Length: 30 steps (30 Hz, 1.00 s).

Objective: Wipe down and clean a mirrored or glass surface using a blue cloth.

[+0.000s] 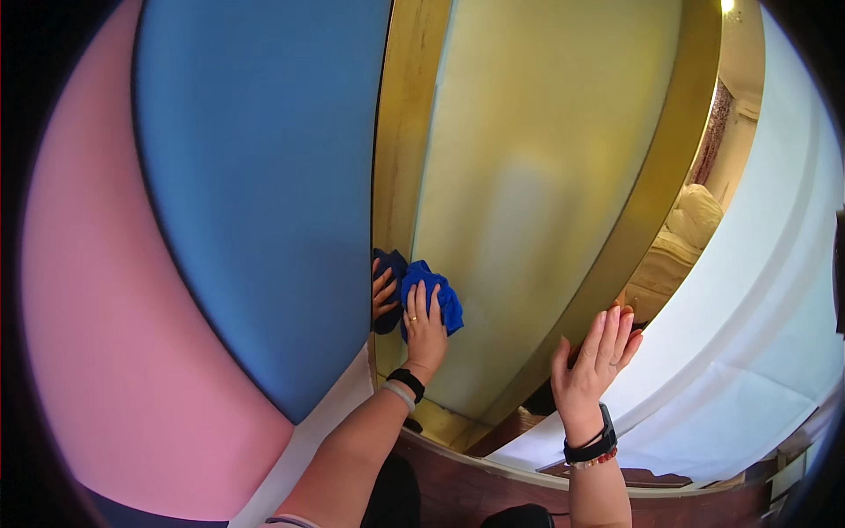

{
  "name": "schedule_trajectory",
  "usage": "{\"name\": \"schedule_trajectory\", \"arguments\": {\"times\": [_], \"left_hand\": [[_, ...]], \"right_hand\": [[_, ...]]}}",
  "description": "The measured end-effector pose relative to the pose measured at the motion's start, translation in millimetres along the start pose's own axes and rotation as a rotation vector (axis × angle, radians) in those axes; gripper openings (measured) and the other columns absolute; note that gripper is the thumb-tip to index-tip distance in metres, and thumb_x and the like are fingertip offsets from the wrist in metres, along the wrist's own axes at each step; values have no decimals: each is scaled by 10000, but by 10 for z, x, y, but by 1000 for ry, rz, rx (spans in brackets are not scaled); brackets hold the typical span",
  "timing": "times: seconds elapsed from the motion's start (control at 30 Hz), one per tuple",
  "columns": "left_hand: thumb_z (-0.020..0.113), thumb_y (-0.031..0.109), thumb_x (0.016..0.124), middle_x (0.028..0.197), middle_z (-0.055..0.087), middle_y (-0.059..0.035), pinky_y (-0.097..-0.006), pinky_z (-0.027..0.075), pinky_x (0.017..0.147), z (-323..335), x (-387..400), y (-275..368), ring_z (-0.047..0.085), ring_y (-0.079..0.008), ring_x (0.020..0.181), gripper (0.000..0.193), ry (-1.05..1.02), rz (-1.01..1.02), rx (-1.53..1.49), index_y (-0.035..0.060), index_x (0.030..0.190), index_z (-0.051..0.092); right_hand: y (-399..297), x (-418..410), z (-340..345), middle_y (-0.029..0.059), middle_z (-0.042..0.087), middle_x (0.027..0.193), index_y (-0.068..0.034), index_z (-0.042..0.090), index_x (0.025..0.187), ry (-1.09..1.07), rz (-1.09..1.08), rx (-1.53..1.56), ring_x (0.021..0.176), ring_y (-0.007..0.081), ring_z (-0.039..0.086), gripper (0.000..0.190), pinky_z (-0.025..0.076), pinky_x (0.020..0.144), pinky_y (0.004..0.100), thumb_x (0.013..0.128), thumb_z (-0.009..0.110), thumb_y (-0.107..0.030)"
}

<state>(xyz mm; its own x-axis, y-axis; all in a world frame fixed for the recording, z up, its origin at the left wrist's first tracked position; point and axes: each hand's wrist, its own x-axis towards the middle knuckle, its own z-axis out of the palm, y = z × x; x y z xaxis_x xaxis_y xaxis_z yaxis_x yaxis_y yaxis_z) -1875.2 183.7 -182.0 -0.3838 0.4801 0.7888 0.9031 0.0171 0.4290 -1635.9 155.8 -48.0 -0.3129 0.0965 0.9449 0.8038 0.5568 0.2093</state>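
My left hand (424, 323), with a ring on one finger, presses a crumpled blue cloth (443, 297) against the left edge of a frosted glass panel (521, 198). Beside it, the polished gold-coloured frame strip (403, 132) mirrors the hand and cloth. Farther right, my right hand (594, 350) rests with its fingers extended on the shiny gold-coloured frame (634, 218) at the panel's right side; I see no object in it. Black bands circle both wrists.
A blue panel (264, 185) and a pink panel (119, 317) stand at the left. White, sheet-like material (733, 330) spans the right side. Below the frame lies a dark reddish floor (462, 488). The right frame strip reflects cream upholstered furniture.
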Motion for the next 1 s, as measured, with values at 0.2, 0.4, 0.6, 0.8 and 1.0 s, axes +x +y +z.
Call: {"name": "schedule_trajectory", "arguments": {"times": [0.2, 0.4, 0.6, 0.8, 1.0], "left_hand": [[583, -102, 674, 1423, 313, -189, -535, 290, 1015, -501, 245, 333, 323, -375, 1283, 738, -96, 64, 73, 25, 1369, 367], [488, -10, 806, 1392, 380, -172, -547, 290, 1020, -1032, 1148, 810, 342, -371, 1293, 532, 189, 279, 259, 25, 1334, 423], [519, 105, 831, 1398, 390, -138, -529, 261, 1068, -1400, 2107, 1069, 313, -330, 1325, 451, 351, 448, 800, -5, 1268, 509], [618, 205, 808, 1499, 248, -174, -660, 112, 1065, -1396, 1917, 1000, 143, -388, 1403, 558, -71, 308, 1188, 53, 1331, 496], [531, 239, 858, 1506, 242, -174, -655, 122, 1066, -1301, 1479, 630, 125, -363, 1413, 538, -211, 331, 1222, 32, 1350, 468]], "right_hand": [[60, -3, -74, 163, 380, 1438, 23, 434, 1325, -18, 8, 7, 1382, 348, 273, 612, 107, 1127, 533, 766, 648, -100], [13, 48, -108, 154, 394, 1433, 21, 433, 1331, -14, 3, 42, 1373, 346, 293, 624, 100, 1130, 520, 757, 654, -88], [-17, 84, -83, 141, 399, 1435, 8, 429, 1340, -1, 0, 81, 1375, 320, 300, 637, 100, 1134, 502, 751, 655, -76], [21, 61, -48, 134, 385, 1448, -15, 406, 1372, 33, 4, 75, 1377, 314, 296, 660, 88, 1136, 494, 766, 654, -101], [-224, 106, -87, 133, 371, 1457, -19, 400, 1380, 12, 2, 14, 1383, 312, 282, 658, 92, 1131, 491, 784, 655, -128]]}}
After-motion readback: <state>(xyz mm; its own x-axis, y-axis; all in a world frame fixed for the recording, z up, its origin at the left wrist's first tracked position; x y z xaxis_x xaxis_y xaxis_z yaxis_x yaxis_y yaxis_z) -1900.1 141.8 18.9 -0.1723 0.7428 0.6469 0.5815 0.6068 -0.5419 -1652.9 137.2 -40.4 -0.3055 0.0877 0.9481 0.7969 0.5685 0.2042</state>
